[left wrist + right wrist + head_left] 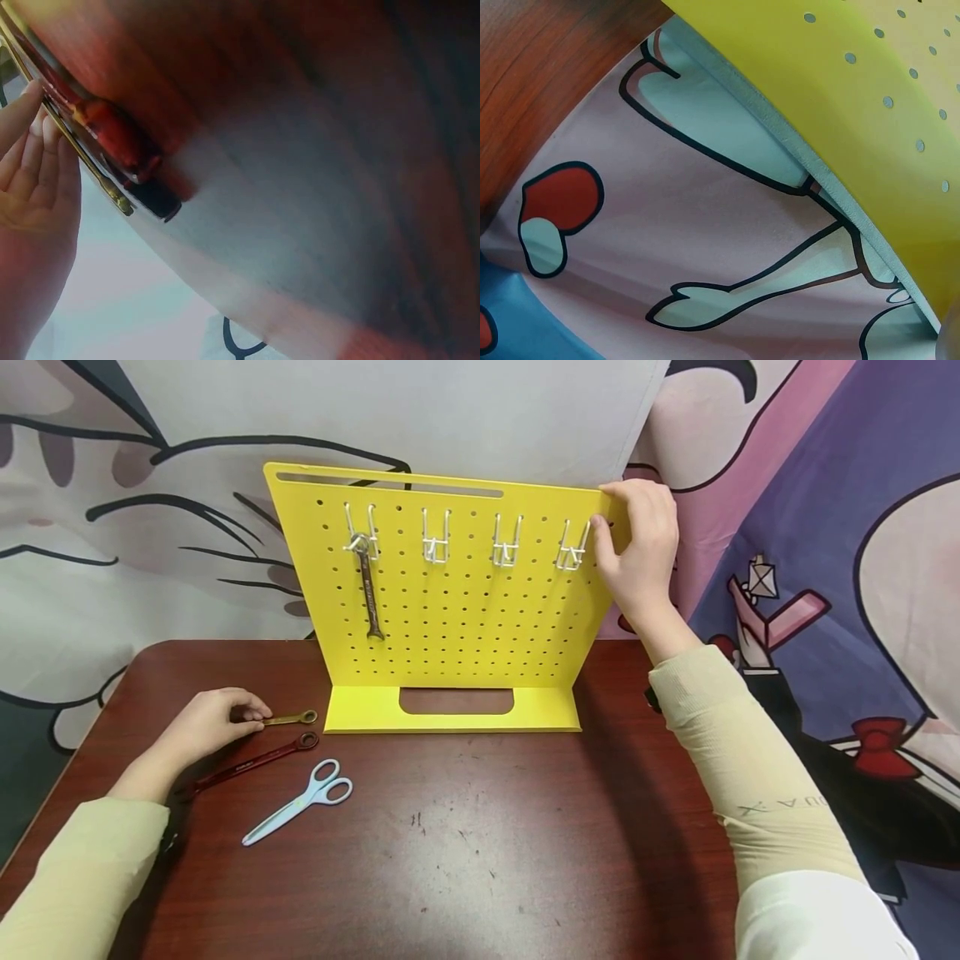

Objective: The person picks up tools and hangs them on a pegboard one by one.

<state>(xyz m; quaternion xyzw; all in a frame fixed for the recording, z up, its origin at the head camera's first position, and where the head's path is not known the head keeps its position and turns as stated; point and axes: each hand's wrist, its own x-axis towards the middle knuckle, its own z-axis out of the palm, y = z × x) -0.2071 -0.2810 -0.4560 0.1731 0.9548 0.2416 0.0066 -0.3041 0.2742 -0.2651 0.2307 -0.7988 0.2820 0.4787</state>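
Observation:
My left hand (217,722) pinches one end of a small gold wrench (292,719) at the left of the table; the left wrist view shows the thumb and fingers on the gold wrench (86,157). A red wrench (255,762) lies just nearer than it, and light blue scissors (303,800) lie to its right. With my right hand (641,539) I grip the top right corner of an upright yellow pegboard (465,643), thumb on its front. A dark wrench (369,593) hangs from the leftmost of several white hooks (505,553).
The pegboard's base stands on the brown table (480,843) near its back edge. Behind it hangs a cloth printed with cartoon figures (487,410). In the right wrist view, the yellow board's edge (795,112) runs diagonally beside the printed cloth (682,210).

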